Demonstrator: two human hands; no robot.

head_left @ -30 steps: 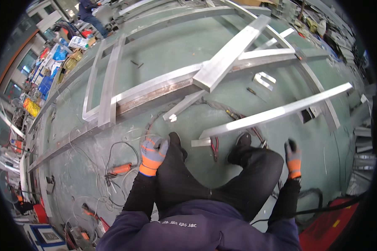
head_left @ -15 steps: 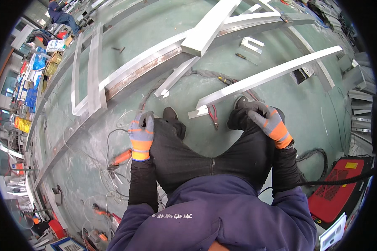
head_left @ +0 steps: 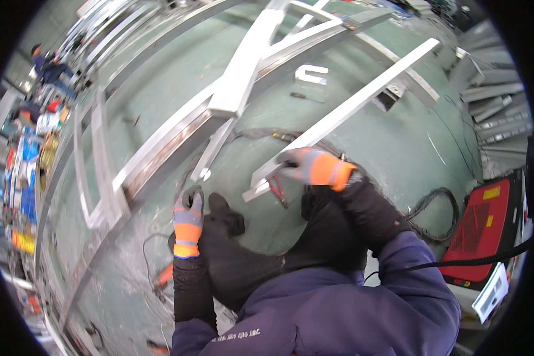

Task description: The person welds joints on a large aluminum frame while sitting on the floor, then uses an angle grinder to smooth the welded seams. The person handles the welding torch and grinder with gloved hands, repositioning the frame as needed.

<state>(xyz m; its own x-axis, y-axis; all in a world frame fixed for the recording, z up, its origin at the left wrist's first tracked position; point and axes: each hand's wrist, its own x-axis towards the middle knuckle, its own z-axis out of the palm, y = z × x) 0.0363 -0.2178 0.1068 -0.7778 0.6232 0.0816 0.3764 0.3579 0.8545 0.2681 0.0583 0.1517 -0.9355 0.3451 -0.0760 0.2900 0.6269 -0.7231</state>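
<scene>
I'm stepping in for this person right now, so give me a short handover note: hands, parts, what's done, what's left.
Left hand: gloved, low by the left knee, near the end of a short metal strip; whether it grips anything cannot be told.
Right hand: gloved, on the near end of the long bar that lies loose on the green floor.
Red pliers lie just under that bar end. A welded frame lies to the left, a red machine to the right.
Done: frame members look joined.
Left: the long bar looks not yet attached.
</scene>
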